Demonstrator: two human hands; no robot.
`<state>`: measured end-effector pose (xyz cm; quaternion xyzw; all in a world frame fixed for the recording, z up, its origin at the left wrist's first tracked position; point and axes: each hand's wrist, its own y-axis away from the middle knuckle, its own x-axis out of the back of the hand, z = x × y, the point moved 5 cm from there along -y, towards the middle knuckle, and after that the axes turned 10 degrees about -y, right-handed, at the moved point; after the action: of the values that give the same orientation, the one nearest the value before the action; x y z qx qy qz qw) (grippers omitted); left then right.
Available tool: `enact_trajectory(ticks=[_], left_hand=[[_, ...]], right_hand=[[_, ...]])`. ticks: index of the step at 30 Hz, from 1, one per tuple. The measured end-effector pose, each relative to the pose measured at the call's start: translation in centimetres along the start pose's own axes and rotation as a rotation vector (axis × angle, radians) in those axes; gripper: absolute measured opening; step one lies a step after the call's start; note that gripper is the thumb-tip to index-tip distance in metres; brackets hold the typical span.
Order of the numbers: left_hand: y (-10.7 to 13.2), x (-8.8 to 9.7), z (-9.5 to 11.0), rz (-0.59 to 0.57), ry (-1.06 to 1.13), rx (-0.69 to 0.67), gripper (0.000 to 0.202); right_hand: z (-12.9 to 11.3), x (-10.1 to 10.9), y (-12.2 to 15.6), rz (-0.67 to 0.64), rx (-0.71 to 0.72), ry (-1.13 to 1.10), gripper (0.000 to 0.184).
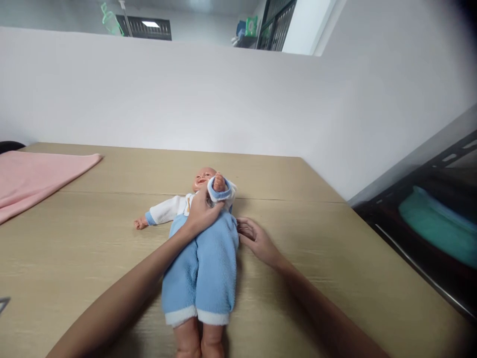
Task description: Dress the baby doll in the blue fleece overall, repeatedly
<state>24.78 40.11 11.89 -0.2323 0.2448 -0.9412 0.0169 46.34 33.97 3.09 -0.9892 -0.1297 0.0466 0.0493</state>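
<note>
A baby doll (203,258) lies on its back on the wooden table (316,258), head away from me. It wears a white top with blue cuffs and fluffy blue trousers. My left hand (201,211) rests on the doll's chest and grips its raised arm, whose small fist sticks out of the blue-and-white cuff (219,189). My right hand (255,238) lies at the doll's side with fingers curled against the waist of the trousers. The doll's other arm (154,215) is stretched out to the left on the table.
A pink cloth (33,176) lies at the table's far left. A white wall (223,99) runs behind the table. To the right stands a dark rack (439,199) holding something teal (436,223).
</note>
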Motion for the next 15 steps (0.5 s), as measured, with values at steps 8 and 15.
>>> enact_trajectory(ticks=[8,15], left_hand=[[-0.1,1.8,-2.1,0.138,0.184,0.206,0.025],[0.1,4.1,-3.8,0.233,0.250,0.359,0.029]], right_hand=[[0.0,-3.8,-1.3,-0.008,-0.065,-0.223,0.049],[-0.4,-6.4,-3.7,-0.030,-0.100,-0.291,0.046]])
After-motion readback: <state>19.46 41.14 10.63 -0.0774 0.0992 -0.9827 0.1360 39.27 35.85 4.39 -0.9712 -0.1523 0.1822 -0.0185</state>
